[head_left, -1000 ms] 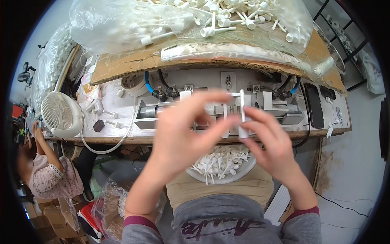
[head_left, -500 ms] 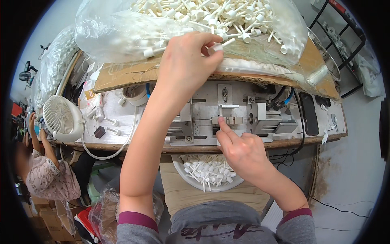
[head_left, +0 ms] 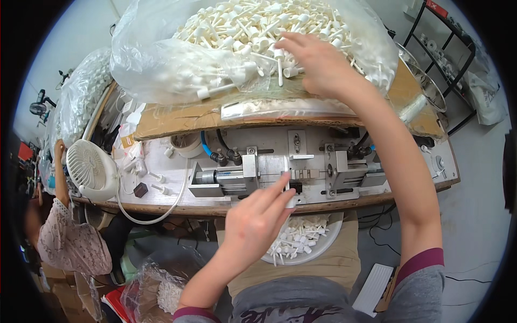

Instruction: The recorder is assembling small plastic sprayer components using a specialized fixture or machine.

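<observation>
My left hand (head_left: 254, 222) reaches the small clamping machine (head_left: 309, 174) at the table's front edge. Its closed fingertips pinch a white plastic scoop (head_left: 291, 200), which stands across the gap between the machine's two metal sides; the fingers partly cover it. Farther off, my right hand (head_left: 326, 67) is over a heap of white scoops (head_left: 253, 29) in a clear plastic bag, its fingers apart. A loose scoop (head_left: 280, 70) lies by its fingertips, and nothing shows in its grasp.
The bag rests on a cardboard sheet (head_left: 177, 121) above the machine. Below the table edge is a white basin (head_left: 335, 237) with more scoops. A white fan (head_left: 89, 169), a hose (head_left: 180, 199) and a few loose pieces lie left. Another person (head_left: 70, 237) works at far left.
My left hand has come down from the heap to the machine with a scoop. My right hand has left the machine and moved up to the heap.
</observation>
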`<state>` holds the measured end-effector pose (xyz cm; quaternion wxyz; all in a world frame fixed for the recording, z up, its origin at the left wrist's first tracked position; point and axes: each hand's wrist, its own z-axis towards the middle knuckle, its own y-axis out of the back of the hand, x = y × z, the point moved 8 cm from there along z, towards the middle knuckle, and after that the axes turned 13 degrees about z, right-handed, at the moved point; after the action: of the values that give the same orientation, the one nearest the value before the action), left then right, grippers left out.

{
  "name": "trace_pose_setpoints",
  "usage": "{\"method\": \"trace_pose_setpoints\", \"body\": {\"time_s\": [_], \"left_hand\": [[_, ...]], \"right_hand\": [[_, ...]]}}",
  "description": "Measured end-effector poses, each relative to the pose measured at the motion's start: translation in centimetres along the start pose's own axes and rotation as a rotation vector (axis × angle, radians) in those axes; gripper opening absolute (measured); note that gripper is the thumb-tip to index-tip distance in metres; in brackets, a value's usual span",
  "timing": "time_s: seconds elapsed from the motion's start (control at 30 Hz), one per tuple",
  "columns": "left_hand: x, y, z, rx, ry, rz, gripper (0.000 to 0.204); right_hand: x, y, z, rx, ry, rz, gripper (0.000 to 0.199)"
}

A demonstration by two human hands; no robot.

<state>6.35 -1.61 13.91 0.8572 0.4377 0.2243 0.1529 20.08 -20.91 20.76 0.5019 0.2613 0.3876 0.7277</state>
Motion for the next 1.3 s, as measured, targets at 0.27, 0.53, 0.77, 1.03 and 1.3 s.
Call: {"method": "trace_pose_setpoints", "body": {"time_s": [0.27,0.53,0.77,1.03,1.3], "left_hand": [[-0.3,-4.4,-1.7,0.045,-0.050,0.180,0.028],[0.3,-4.7,-1.1,0.073,0.028,0.157,0.024],[0.2,-4.4,-0.7,0.054,-0.029,0.104,0.026],[0.1,-3.8,-1.1,0.099,-0.089,0.053,0.031],[0.8,0.2,-0.8,-0.266,0.184,-0.349,0.039]], "right_hand": [[0.4,-2.2,1.1,0.435,-0.235,0.178,0.047],[-0.4,1.8,-1.9,0.138,-0.261,0.326,0.022],[-4.8,1.1,-2.3,-0.031,-0.738,0.955,0.039],[2.5,2.8,-6.0,-0.114,-0.809,1.408,0.039],[11.3,-1.5,-16.2,-0.021,-1.060,1.602,0.027]]}}
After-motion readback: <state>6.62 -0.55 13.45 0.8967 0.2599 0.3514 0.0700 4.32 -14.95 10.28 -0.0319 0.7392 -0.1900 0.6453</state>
